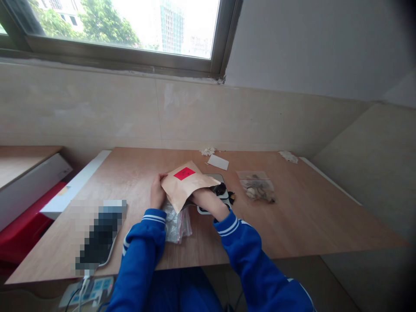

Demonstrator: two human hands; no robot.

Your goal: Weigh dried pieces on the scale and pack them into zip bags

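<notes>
A brown paper bag with a red label (184, 173) is tilted above the middle of the table. My left hand (157, 190) grips its left edge, thumb and fingers partly behind the paper. My right hand (208, 201) reaches into the bag's open mouth, and its fingers are hidden inside. Under and behind my right hand lies a grey and white flat device (204, 210), with dark items (220, 189) on it. Clear plastic zip bags (176, 225) lie below the paper bag, near my left sleeve.
On the right lies a zip bag of brownish dried pieces (258, 190). A white card (218, 162) and crumpled scraps (208, 151) lie at the back. A blurred phone-like object (103, 234) is at left, above a power strip (94, 291).
</notes>
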